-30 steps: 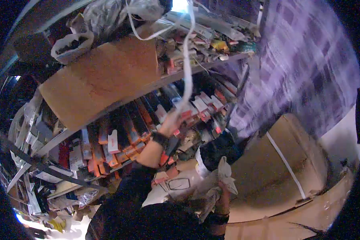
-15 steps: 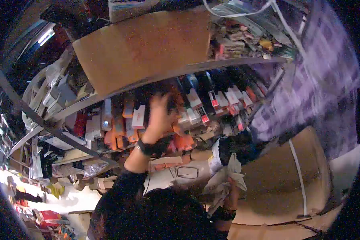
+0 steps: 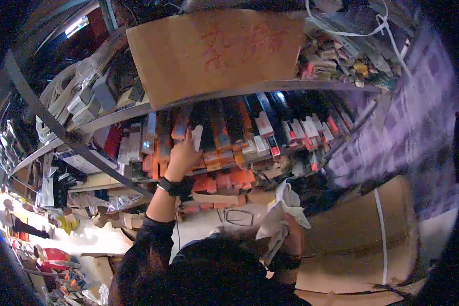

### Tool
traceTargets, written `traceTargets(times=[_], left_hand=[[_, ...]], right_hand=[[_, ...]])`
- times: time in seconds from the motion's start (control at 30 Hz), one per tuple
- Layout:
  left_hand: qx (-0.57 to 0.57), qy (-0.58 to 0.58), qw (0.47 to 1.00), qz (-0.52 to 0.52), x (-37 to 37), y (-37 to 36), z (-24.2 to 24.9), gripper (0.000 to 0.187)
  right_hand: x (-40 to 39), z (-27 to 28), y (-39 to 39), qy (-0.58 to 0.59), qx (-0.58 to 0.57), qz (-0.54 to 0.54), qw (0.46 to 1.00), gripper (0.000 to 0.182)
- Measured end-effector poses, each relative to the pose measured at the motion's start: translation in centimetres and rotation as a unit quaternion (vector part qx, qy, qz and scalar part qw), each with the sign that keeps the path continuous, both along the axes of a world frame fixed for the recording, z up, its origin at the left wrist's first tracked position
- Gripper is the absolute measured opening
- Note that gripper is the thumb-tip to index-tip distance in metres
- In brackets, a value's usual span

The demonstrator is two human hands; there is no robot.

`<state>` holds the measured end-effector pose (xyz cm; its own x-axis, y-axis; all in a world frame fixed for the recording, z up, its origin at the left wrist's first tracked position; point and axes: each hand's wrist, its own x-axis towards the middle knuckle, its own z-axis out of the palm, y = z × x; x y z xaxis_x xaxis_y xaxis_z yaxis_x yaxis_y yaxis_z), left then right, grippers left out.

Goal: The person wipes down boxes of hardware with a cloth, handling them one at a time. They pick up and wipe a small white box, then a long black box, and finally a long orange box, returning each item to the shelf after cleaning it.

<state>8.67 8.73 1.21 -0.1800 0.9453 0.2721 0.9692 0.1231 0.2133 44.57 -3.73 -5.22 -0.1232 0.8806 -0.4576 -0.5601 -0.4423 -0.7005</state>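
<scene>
My left hand point(image 3: 183, 157), with a dark band at the wrist, reaches to the front of the shelf. Its index finger is stretched up against a long box with a white end point(image 3: 197, 136), and the other fingers are partly curled in front of that box's lower part. An orange-ended long box point(image 3: 179, 130) lies just left of the fingertip. Lower right, my right hand point(image 3: 294, 233) is closed on a crumpled off-white cloth point(image 3: 285, 206) that sticks up above the fingers.
Several long boxes with orange point(image 3: 220, 162) and white ends fill the shelf. Above stands a big cardboard box point(image 3: 214, 53) with red writing. A metal post point(image 3: 61, 130) slants at left. Flattened cardboard point(image 3: 352, 239) leans lower right, below a purple patterned cloth point(image 3: 403, 117).
The view has shifted, with the shelf now further right. My left hand, blurred and spread before, has come to the white-ended box. The cloth stays in my right hand.
</scene>
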Motion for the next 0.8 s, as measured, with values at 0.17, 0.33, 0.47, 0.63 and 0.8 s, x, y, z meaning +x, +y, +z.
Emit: traceTargets(times=[0.17, 0.33, 0.47, 0.63, 0.8], left_hand=[[0.086, -0.358, 0.919, -0.141, -1.0, 0.1, -0.9, 0.049], [-0.025, -0.737, 0.659, -0.15, 2.2, -2.6, 3.7, 0.041], [-0.01, -0.796, 0.58, -0.172, 6.8, -1.2, 4.4, 0.042], [0.01, -0.862, 0.451, -0.233, 15.1, 5.0, 2.1, 0.037], [-0.036, -0.813, 0.513, -0.272, 21.3, 10.7, -2.0, 0.037]], right_hand=[[-0.2, -1.2, -0.9, -0.044, -0.012, -0.025, 0.999, 0.027], [-0.5, 2.7, -3.4, 0.067, 0.026, -0.059, 0.996, 0.032], [2.1, -0.7, -3.9, 0.007, 0.011, -0.055, 0.998, 0.033], [3.0, 1.3, -4.8, -0.027, -0.029, -0.111, 0.993, 0.031], [4.3, -0.1, -8.3, -0.108, -0.052, -0.203, 0.972, 0.028]])
